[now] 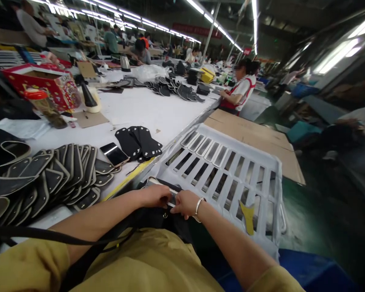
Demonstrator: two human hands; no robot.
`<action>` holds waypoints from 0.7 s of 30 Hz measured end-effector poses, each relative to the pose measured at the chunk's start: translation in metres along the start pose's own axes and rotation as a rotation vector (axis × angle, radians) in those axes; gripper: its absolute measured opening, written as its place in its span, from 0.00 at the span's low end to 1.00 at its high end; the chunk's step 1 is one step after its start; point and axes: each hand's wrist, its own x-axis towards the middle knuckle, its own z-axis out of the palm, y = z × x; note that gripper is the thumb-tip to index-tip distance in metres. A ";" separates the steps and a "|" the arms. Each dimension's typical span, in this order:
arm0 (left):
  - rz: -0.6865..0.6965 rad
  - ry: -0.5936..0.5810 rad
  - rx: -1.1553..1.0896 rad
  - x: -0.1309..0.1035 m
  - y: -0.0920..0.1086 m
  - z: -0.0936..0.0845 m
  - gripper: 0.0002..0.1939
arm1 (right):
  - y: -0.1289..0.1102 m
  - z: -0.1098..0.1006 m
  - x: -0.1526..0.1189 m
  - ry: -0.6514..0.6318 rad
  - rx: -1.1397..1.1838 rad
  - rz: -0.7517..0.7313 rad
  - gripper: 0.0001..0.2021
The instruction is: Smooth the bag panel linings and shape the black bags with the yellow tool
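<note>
Close to my body, both hands meet at a dark, pale-edged piece (171, 187) that is mostly hidden by my fingers. My left hand (155, 196) has its fingers curled closed on it. From the other side, my right hand (186, 203), with a bracelet at the wrist, pinches the same piece. Left of my hands, a row of overlapping dark pieces with pale edges and metal studs (76, 166) lies on the white table (130, 107). A phone (114, 154) and a small stack of black shaped panels (138, 142) lie just beyond.
To the right, a slatted pale rack (255, 178) holds several grey strips (208, 148) and a yellow piece (247, 217). Cardboard (258, 140) lies behind it. A red box (45, 83), a jar (45, 107) and a bottle (89, 97) stand at left. A co-worker (240, 89) works farther along.
</note>
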 end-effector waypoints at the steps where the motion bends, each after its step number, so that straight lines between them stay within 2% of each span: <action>1: -0.014 -0.010 -0.007 0.000 0.001 -0.001 0.07 | 0.001 0.000 0.003 -0.024 0.030 0.007 0.12; 7: -0.090 -0.041 -0.059 0.003 0.006 -0.001 0.07 | 0.004 0.001 0.010 -0.126 0.194 0.055 0.18; 14: -0.142 -0.034 -0.125 0.004 0.005 0.002 0.06 | -0.005 0.003 0.012 -0.074 0.202 0.113 0.22; 18: -0.093 0.034 -0.132 -0.010 0.012 -0.008 0.10 | -0.007 -0.001 0.007 -0.080 0.348 0.125 0.22; 21: -0.105 0.218 -0.199 -0.038 0.003 -0.013 0.10 | 0.003 -0.010 -0.014 -0.077 0.530 0.049 0.20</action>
